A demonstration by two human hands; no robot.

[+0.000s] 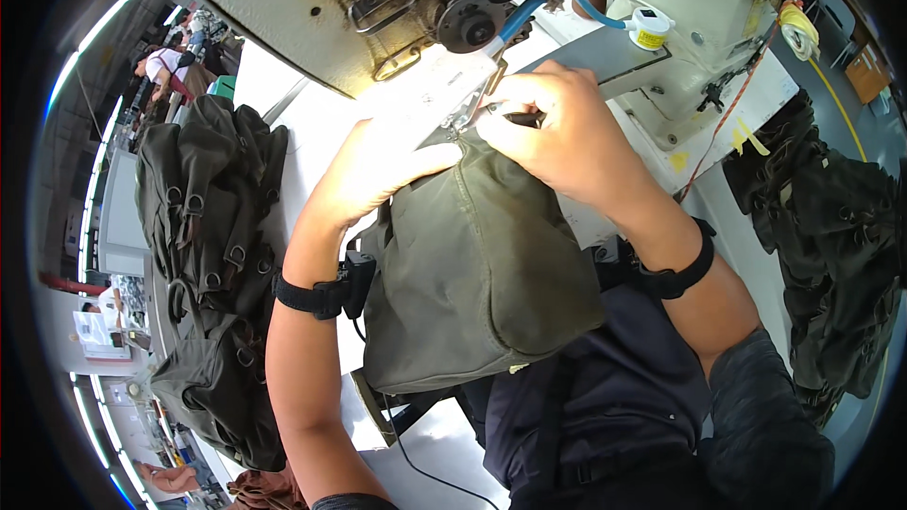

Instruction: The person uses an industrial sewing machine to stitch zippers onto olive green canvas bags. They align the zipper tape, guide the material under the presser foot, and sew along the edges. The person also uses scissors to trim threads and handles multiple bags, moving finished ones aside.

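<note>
An olive-green canvas bag (472,264) hangs toward me from under a sewing machine's needle area, a seam running down its middle. My left hand (392,165) grips the bag's upper left side with its thumb on the cloth; strong light washes out its fingers. Beside the presser foot (463,118), my right hand (557,127) is closed, its fingertips pinched around a small dark-handled tool (524,119) whose kind I cannot make out. The bag's top edge lies at the foot, partly lost in glare.
The sewing machine (283,9) spans the top, with a blue hose (595,14) and a small white, yellow-labelled container (649,28). Dark green bags with metal rings (203,217) are piled at left; more dark bags (836,236) hang at right. Other people work far left.
</note>
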